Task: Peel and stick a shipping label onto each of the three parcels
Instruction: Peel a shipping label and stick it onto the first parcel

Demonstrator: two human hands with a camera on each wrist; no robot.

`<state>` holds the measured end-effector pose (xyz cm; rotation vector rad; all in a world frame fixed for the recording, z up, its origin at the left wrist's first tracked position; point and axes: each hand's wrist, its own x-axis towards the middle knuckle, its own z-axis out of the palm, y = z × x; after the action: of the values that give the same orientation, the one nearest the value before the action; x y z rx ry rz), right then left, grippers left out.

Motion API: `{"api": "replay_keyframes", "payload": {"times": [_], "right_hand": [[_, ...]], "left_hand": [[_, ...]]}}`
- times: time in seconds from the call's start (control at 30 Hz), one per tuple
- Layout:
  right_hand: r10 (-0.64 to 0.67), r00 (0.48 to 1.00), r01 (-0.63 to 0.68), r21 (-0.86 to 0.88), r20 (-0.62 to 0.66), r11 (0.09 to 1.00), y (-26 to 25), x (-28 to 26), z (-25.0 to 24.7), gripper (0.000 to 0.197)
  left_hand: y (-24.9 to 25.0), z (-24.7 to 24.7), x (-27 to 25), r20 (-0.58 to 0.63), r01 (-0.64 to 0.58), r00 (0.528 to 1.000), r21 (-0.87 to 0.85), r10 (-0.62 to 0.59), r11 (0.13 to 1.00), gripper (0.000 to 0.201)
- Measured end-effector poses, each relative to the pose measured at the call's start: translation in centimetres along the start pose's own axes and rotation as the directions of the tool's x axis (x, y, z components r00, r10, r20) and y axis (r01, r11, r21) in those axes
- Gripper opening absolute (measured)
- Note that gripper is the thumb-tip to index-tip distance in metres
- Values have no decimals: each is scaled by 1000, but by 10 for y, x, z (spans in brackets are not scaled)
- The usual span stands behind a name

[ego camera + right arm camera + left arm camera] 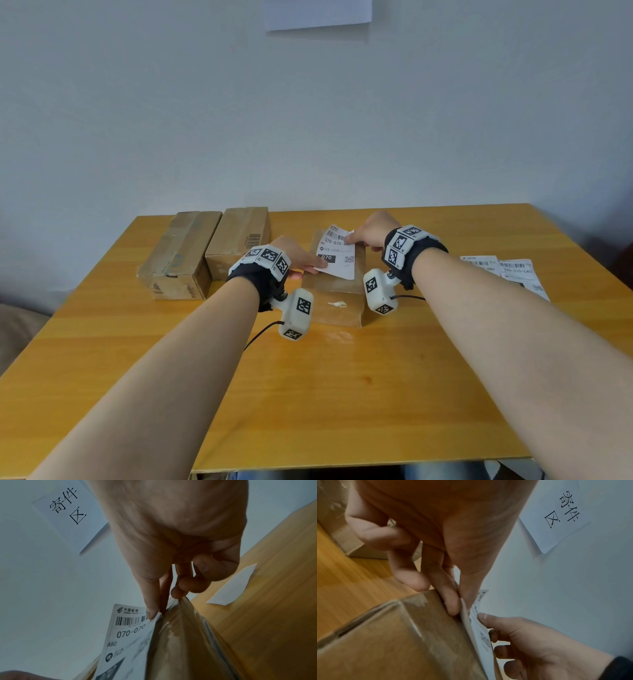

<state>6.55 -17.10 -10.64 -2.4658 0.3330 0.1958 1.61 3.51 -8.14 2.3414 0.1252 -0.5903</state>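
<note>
A white shipping label [337, 255] printed "070-070-A80" lies slanted over the top of the middle cardboard parcel [337, 301]. My left hand [313, 266] pinches its near left corner and my right hand [352, 236] pinches its far right corner. In the left wrist view, the thumb and forefinger of the left hand [458, 605] grip the label's edge [479, 632] at the parcel's top [402, 642]. The right wrist view shows my right hand [157, 612] nipping the label [126, 635] beside its barcode, above the parcel [188, 649]. Two more parcels [178, 255] [238, 240] stand side by side at the left.
Spare labels [507, 272] lie on the wooden table [342, 394] at the right, by my right forearm. A white paper scrap [229, 588] lies on the table beyond the parcel. A paper sign [318, 13] hangs on the wall behind.
</note>
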Motion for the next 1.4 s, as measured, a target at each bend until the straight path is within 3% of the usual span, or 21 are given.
{"api": "replay_keyframes", "payload": {"times": [0.3,0.5,0.63,0.8,1.1,1.2,1.3,1.4], "right_hand": [[1,1000,-1,-82,-4,997,-7,-2,0,43],[-10,1000,5,-201,-25,980,-12,-9,-2,50],[-18,1000,18,-174,-1,985,-12,-17,-6,49],[18,994,-14,-43,108,999,0,-24,-8,52],[100,965,-89,-55,243,994,8,-50,-19,49],[111,960,-108,-23,257,994,7,-54,-19,53],[109,962,-110,-11,250,994,3,-60,-18,56],[94,969,-107,45,229,993,0,-65,-17,52]], "left_hand": [[-2,2,9,-20,-15,1000,-34,15,999,22],[-6,1,13,-16,4,1000,24,-4,1000,34],[-12,2,14,-21,18,1000,34,-17,999,42],[-12,7,9,97,35,994,51,-40,998,47],[-2,20,-1,244,43,968,87,-63,995,43],[-2,26,-1,206,41,978,28,-46,999,52],[-7,33,2,212,65,976,-57,-51,996,78],[-11,37,5,203,55,979,-259,-1,964,98]]}}
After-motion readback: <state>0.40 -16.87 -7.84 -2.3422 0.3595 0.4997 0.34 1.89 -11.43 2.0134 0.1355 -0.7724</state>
